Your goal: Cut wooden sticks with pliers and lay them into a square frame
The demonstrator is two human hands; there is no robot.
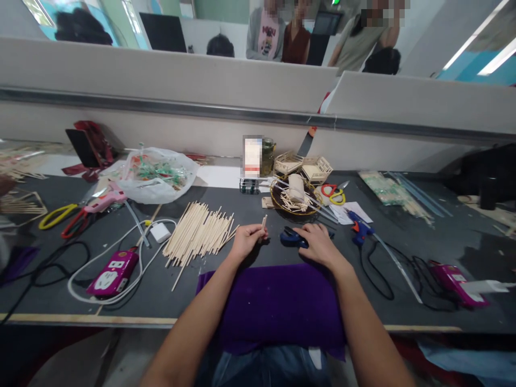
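My left hand (246,239) is closed in a pinch on a short wooden stick (264,222), held upright just above the dark table (403,242). My right hand (317,242) lies curled over a pair of dark blue cutters (291,236) on the table, fingers bent on the handles. A pile of long wooden sticks (199,232) lies spread just left of my left hand. A purple cloth (278,306) covers the table edge under both forearms.
A round tray (278,201) with stick pieces, small stick baskets (302,164), red-yellow scissors (334,193), a blue glue gun (360,228), a pink glue gun (105,201), pink power strips (115,271), cables and a plastic bag (157,174) crowd the table. People stand beyond the partition.
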